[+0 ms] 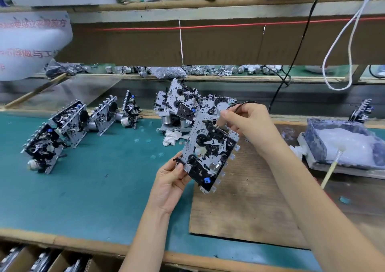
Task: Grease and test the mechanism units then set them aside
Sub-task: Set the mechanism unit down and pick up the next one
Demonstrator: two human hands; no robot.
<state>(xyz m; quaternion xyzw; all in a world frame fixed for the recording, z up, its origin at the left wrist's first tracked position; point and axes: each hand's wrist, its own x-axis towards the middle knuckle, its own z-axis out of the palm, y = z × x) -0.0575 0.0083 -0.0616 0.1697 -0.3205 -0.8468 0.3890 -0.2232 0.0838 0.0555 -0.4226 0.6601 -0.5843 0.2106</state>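
Head view: your left hand (170, 180) grips the mechanism unit (210, 153) by its lower-left edge, fingers closed on the metal frame, holding it tilted above the brown board (245, 207). Your right hand (248, 122) is pinched shut on a thin probe with black wires (239, 105), its tip touching the unit's upper end — just above your left-hand grip. Left of that grip, well apart, a row of units (70, 126) leans on the green mat (93, 188); beyond the held unit, a pile of more units (183, 107) sits by crumpled white tissue (171, 138). Right of your right hand, a grease tub (341, 144) holds a stick (331, 169).
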